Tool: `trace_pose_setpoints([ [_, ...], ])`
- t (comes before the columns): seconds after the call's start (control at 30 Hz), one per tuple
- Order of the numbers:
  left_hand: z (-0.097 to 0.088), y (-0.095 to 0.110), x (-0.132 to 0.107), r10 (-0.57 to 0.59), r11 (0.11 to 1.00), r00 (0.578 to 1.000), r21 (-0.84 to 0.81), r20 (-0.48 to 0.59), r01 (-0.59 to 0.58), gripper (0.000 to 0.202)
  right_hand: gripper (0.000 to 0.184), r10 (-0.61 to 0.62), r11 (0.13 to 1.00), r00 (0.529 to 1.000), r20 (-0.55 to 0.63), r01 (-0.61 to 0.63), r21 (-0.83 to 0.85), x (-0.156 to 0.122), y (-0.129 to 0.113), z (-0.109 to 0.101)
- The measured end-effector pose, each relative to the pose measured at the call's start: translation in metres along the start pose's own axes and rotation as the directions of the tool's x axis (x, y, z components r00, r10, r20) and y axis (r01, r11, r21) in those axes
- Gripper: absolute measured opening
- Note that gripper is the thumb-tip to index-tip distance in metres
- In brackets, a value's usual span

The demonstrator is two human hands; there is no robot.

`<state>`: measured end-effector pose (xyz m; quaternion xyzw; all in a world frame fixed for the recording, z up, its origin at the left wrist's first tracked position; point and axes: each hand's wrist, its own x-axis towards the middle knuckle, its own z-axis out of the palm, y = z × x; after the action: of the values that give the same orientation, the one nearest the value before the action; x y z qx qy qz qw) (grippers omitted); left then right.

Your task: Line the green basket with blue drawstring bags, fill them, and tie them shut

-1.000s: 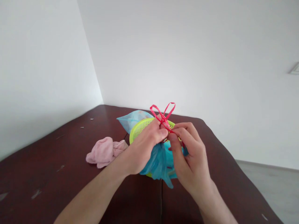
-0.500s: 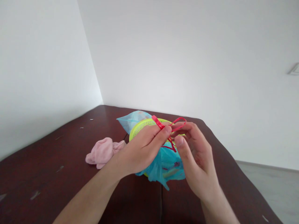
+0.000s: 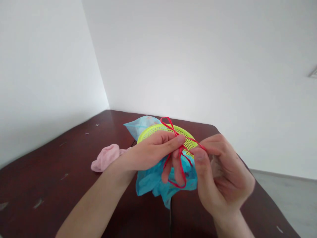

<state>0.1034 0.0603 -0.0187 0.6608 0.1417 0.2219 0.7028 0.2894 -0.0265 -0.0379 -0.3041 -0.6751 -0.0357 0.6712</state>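
A thin red ribbon (image 3: 182,172) runs between my two hands in loops above a yellow-green mesh basket (image 3: 177,129). My left hand (image 3: 158,148) pinches it between thumb and index finger, and one loop hangs down past the other fingers. The thumb and fingertips of my right hand (image 3: 220,172) are closed on another stretch of the ribbon, to the right. Blue translucent plastic (image 3: 151,183) lies crumpled below the hands, over the basket's near side. My hands hide much of the basket and its contents.
The basket stands on a dark red-brown table (image 3: 74,191). A crumpled pink cloth (image 3: 106,158) lies left of the basket. Behind it, a pale blue translucent piece (image 3: 141,125) sticks out. White walls rise behind and to the left; the table's right edge drops to a pale floor.
My right hand has moved right and closed on the ribbon, drawing it out. The ribbon's loops have shifted, one now hanging below my left hand. More of the blue plastic and basket shows.
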Motion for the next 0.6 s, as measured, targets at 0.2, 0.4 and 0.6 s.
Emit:
trace_pose_setpoints([
  [0.2,0.005,-0.006,-0.001,0.074,0.982,0.976,-0.154,-0.206,-0.107,0.065,0.024,0.025,0.997,0.999,0.022,-0.027,0.071,-0.006,-0.001,0.002],
  [0.4,0.01,-0.005,-0.003,0.115,0.967,0.957,-0.19,-0.267,-0.169,0.062,0.021,0.017,1.0,0.999,-0.046,-0.017,-0.01,-0.003,0.001,-0.002],
  [0.6,0.008,-0.005,0.003,0.219,0.939,0.891,-0.162,-0.397,-0.304,0.059,0.021,-0.014,0.998,0.997,0.082,0.019,-0.065,0.0,0.002,-0.002],
])
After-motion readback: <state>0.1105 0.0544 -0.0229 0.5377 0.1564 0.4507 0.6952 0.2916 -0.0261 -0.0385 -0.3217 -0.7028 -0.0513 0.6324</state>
